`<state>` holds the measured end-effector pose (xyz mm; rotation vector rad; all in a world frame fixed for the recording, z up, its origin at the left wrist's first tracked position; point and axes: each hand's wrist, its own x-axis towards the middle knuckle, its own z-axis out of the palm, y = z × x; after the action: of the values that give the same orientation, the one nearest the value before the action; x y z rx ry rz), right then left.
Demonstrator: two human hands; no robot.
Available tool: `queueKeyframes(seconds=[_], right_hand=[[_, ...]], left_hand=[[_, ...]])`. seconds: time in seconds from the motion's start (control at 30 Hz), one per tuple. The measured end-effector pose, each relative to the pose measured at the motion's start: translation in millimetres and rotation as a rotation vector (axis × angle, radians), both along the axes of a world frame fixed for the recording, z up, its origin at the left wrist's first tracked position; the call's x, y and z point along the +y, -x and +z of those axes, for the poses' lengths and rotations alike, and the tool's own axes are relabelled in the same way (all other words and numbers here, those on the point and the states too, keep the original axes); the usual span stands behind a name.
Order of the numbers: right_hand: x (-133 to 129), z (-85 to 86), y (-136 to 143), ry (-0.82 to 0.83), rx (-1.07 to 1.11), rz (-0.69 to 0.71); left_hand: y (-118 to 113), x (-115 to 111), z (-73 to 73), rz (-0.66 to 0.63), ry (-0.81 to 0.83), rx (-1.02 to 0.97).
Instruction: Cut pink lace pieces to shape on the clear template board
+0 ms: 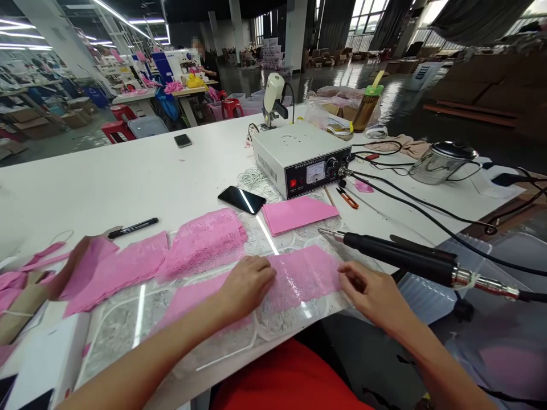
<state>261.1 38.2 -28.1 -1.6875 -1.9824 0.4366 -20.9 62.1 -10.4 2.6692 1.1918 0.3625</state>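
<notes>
A pink fabric piece (303, 274) lies flat on a glossy, clear-topped work surface (282, 322) in front of me. My left hand (250, 285) rests at its left edge, with the fingers bent and pressed together on the cloth. At the right edge my right hand (370, 290) has its fingers curled, thumb and fingertips closed at the cloth's border. Another pink piece (188, 299) lies partly hidden under my left forearm. Just above my right hand sits a black pen-like tool (397, 253) with a pointed metal tip and a cable. Behind the fabric is a folded pink stack (299, 213).
More pink stacks (205, 239) lie to the left, near a black marker (133, 228). A phone (241, 199), a control box (303, 156) with a dial, orange thread snips (347, 198) and a glass pot (444, 162) stand farther back. Cables (427, 219) cross the right side.
</notes>
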Motion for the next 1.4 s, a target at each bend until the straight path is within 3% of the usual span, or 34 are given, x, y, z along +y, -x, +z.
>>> queueKeyframes(seconds=[0.17,0.3,0.4,0.6,0.77,1.07,1.2,1.4], right_hand=[[40.6,-1.1,28.6,-0.224,0.128,0.22],[69.8,-1.1,35.0,-0.212,0.141,0.216],[79.7,-2.1,29.7,-0.179,0.152,0.165],[92.6,-0.2,18.6,-0.102,0.221,0.058],[108.4,0.8,21.1,-0.092,0.245,0.069],[130.1,-2.1,41.7,-0.291,0.064,0.243],[135.2,-9.8,50.5,-0.463,-0.17,0.254],[127.1,-10.6,45.3,-0.498,-0.246,0.261]], left_hand=[[-13.1,64.0,8.0,0.189,0.04,-0.029],[-27.7,109.0,7.5,0.24,0.085,-0.031],[-32.7,124.7,4.0,0.229,0.147,-0.003],[-30.3,129.1,0.8,0.215,0.227,0.024],[-26.0,136.7,4.2,0.179,0.309,-0.008],[-17.2,146.6,17.3,0.119,0.364,-0.135],[-17.2,149.6,22.9,0.105,0.375,-0.166],[-11.7,140.1,38.4,0.081,0.43,-0.174]])
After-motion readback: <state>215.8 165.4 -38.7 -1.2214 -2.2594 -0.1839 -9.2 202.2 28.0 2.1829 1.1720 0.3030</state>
